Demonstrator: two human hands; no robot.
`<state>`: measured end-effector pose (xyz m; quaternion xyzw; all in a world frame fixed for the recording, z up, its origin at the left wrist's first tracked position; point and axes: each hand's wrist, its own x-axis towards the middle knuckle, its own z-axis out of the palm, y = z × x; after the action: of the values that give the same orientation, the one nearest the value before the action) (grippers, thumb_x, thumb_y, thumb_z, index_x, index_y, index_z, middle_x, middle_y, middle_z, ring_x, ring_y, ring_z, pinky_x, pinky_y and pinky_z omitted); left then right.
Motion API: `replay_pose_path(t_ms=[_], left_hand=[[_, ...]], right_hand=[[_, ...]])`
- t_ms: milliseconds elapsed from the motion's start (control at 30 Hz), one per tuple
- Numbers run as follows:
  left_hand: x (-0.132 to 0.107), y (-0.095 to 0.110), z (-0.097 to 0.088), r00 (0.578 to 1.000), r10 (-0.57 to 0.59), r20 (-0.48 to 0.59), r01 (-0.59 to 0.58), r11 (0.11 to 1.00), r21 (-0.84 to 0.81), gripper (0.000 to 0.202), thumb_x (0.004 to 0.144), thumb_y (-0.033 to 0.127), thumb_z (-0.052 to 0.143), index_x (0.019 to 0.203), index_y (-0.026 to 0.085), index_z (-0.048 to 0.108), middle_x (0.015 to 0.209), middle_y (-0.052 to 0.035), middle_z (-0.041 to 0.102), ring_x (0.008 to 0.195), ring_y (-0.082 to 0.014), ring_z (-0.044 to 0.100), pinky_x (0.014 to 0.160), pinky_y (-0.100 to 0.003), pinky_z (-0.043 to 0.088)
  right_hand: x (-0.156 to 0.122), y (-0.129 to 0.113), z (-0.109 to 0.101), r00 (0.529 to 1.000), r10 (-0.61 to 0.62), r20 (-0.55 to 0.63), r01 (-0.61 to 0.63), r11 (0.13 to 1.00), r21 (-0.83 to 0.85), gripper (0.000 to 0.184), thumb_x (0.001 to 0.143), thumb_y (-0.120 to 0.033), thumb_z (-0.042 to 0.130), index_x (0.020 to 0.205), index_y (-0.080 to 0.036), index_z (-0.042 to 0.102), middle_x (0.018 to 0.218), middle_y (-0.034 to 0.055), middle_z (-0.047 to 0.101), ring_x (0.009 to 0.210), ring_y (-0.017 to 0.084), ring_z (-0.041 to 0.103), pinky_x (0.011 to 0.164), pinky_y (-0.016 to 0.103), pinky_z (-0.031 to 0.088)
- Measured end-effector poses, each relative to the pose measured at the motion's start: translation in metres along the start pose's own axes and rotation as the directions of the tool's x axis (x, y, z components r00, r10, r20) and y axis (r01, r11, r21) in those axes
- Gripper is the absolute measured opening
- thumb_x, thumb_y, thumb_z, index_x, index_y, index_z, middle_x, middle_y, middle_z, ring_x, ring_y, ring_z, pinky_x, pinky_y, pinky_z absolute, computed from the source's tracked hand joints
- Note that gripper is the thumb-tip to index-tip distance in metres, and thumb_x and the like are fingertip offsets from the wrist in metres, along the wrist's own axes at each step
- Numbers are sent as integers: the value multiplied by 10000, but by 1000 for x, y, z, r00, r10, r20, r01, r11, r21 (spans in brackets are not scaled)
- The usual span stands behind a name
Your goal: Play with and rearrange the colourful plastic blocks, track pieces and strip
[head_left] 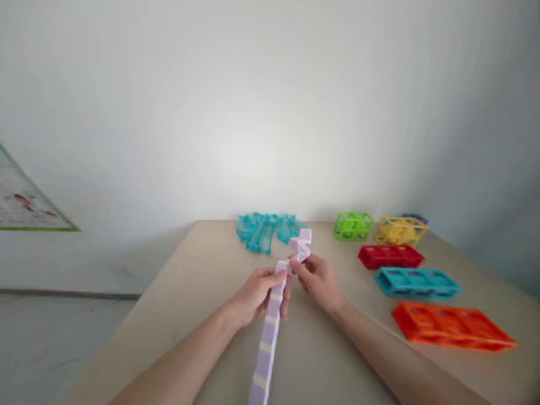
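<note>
A long snake puzzle of lilac and cream segments is held over the middle of the table. Its straight part points down toward me, while the far end zigzags in a few bent segments. My left hand is closed around the straight part near the bend, thumb on top. My right hand pinches the puzzle at the start of the zigzag, thumb and fingers on either side. Some fingers of both hands are hidden behind the segments.
Translucent teal plastic pieces lie at the table's back. Along the right are plastic frames: green, yellow, dark blue, red, blue and orange. A wall rises behind the table.
</note>
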<state>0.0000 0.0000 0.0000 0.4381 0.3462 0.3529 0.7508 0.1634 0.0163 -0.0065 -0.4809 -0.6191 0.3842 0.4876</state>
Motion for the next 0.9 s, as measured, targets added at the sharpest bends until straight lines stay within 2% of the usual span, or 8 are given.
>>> replay_pose_path(t_ms=[167, 267, 367, 433, 667, 733, 800, 900], left_hand=[[2, -4, -4, 996, 77, -52, -69, 989, 133, 352, 773, 486, 634, 782, 139, 578, 535, 13, 572, 331, -123, 513, 314, -223, 402], [0, -2, -2, 991, 128, -28, -118, 967, 227, 336, 795, 475, 614, 747, 146, 565, 533, 17, 565, 322, -121, 514, 304, -208, 367], [-3, 1, 2, 979, 205, -2, -193, 923, 334, 339, 817, 470, 595, 705, 154, 543, 520, 24, 552, 326, -116, 517, 313, -198, 354], [-4, 3, 2, 978, 209, -8, -191, 909, 371, 343, 823, 473, 586, 694, 160, 532, 509, 29, 541, 322, -116, 513, 311, -198, 348], [-9, 6, 1, 983, 184, -4, -156, 842, 516, 326, 842, 436, 553, 641, 186, 499, 459, 42, 507, 324, -134, 525, 306, -201, 334], [-11, 6, 2, 983, 184, -31, -133, 808, 574, 327, 841, 430, 541, 624, 191, 494, 451, 42, 505, 329, -140, 534, 311, -202, 336], [-13, 4, 1, 985, 166, -48, -99, 767, 634, 324, 833, 426, 534, 612, 193, 493, 463, 37, 517, 336, -145, 546, 315, -204, 338], [-14, 0, -2, 987, 144, -73, -45, 676, 736, 313, 814, 402, 533, 588, 190, 494, 476, 22, 533, 347, -153, 563, 318, -202, 332]], right_hand=[[1, 4, -1, 993, 112, 44, -110, 992, -61, 478, 851, -547, 546, 553, -174, 522, 374, -25, 495, 322, 85, 440, 366, 203, 328], [1, 1, 2, 971, 229, 66, -236, 965, 113, 493, 812, -585, 565, 536, -179, 520, 360, -30, 478, 275, 100, 444, 303, 206, 318], [0, -3, 9, 922, 382, 68, -376, 836, 401, 477, 778, -588, 589, 528, -190, 507, 341, -65, 398, 239, 110, 415, 241, 215, 294], [0, -5, 12, 883, 456, 106, -443, 739, 507, 463, 800, -535, 576, 502, -191, 489, 330, -73, 359, 233, 100, 388, 229, 205, 278], [0, -8, 6, 715, 568, 408, -693, 496, 524, 557, 884, -475, 389, 398, -211, 319, 304, -64, 276, 207, 63, 243, 218, 183, 126], [0, -6, 7, 720, 585, 373, -687, 525, 502, 568, 882, -480, 372, 386, -222, 275, 301, -60, 271, 202, 66, 247, 221, 192, 126], [0, -3, 9, 787, 576, 222, -612, 679, 405, 563, 878, -483, 388, 383, -227, 308, 302, -49, 314, 208, 82, 307, 229, 205, 178], [0, 6, 11, 883, 467, 42, -467, 869, 163, 524, 869, -484, 464, 430, -199, 465, 326, -8, 447, 250, 104, 412, 276, 217, 281]])
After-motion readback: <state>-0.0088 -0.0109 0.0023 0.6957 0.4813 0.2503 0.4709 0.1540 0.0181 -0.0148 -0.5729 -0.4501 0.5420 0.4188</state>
